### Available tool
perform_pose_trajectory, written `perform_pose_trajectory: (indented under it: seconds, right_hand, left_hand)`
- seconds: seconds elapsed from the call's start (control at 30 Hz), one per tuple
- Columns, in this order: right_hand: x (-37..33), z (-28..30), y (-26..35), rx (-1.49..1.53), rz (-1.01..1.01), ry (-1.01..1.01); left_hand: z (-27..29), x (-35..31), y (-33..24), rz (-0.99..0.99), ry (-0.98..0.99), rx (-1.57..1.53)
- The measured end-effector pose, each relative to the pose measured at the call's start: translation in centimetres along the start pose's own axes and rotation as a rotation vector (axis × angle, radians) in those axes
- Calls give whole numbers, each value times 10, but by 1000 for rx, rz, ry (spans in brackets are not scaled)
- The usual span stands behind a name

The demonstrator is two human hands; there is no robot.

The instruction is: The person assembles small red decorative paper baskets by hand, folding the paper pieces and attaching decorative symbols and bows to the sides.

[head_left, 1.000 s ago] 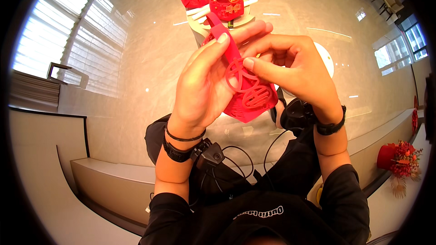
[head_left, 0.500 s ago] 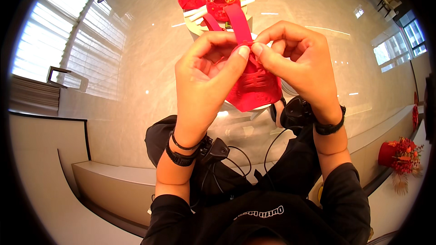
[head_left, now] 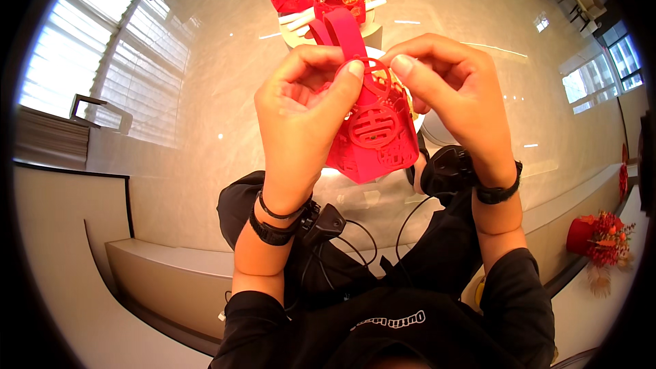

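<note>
We have the red basket (head_left: 352, 160) up between both hands. Left hand (head_left: 294, 102) is pinching it by the handle base (head_left: 350, 44), thumb over the red cut-out ornament (head_left: 374, 128); right hand (head_left: 451, 85) has thumb and index nearly together at the ornament's edge, can't tell what's between. We see gold behind the ornament, unclear if inside. Beyond the basket: left far basket (head_left: 292, 5) holds something shiny; right far basket (head_left: 331, 3), contents unreadable. Well right: red pot (head_left: 581, 234) of red flowers (head_left: 610, 240).
</note>
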State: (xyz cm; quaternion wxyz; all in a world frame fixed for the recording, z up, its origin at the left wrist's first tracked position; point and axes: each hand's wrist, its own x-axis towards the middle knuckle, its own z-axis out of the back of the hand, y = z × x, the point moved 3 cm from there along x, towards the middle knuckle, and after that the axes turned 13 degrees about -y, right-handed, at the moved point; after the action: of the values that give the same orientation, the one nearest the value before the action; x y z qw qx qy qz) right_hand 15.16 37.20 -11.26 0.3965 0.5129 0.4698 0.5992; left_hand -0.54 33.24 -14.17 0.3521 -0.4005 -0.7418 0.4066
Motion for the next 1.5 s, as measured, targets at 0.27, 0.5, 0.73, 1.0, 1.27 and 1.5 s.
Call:
perform_pose_trajectory:
  seconds: [0.27,0.5,0.73,1.0,1.27,1.5]
  right_hand:
    - [8,19,-3,-107,44,-14]
    - [58,87,-64,-363,17,-224]
    - [43,126,-141,-559,-133,-115]
    - [55,94,-203,-738,31,147]
    - [63,62,-210,-984,300,303]
    - [68,57,-212,-1015,269,296]
  left_hand:
    - [15,15,-4,2,-82,-19]
    - [49,26,-29,-85,-173,-86]
    - [91,27,-22,-71,-221,78]
    - [128,25,9,58,-127,-2]
    - [144,38,39,135,-114,-82]
    - [151,40,40,135,-115,-69]
